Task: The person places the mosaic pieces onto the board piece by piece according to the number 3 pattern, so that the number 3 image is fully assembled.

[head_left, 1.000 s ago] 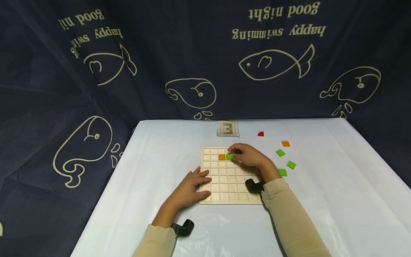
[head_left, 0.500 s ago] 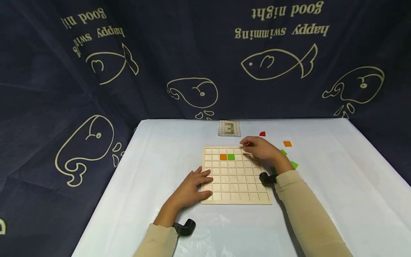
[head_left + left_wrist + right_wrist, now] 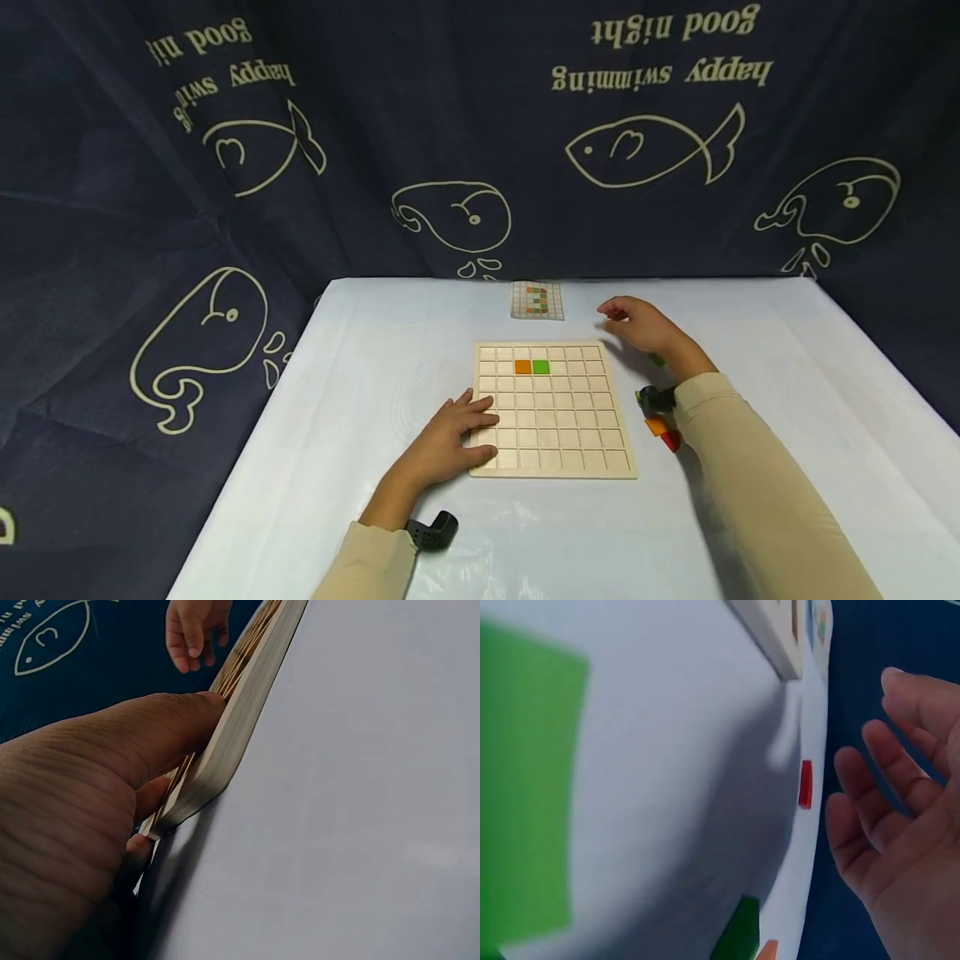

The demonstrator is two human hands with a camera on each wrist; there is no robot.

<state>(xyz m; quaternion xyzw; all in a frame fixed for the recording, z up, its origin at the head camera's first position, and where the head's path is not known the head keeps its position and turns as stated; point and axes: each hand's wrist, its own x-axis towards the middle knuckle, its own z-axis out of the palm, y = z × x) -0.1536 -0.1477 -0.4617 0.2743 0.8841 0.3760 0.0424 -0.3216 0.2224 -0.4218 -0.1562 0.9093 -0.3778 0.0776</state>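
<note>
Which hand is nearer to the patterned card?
Right. The right hand hovers right of the card; the left hand rests farther away, on the left edge of the board.

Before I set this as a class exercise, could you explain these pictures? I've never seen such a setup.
No robot here, just a person's bare left hand and right hand. The wide pictures come from a camera worn on the head; the two close ones from wrist cameras, each watching its hand. On the white table lie a wooden grid board, a pattern card beyond it, and loose coloured pieces on the right. An orange tile and a green tile sit side by side in the grid. The left hand rests on the board's left side; the right hand, near a red piece, appears to hold nothing.
</note>
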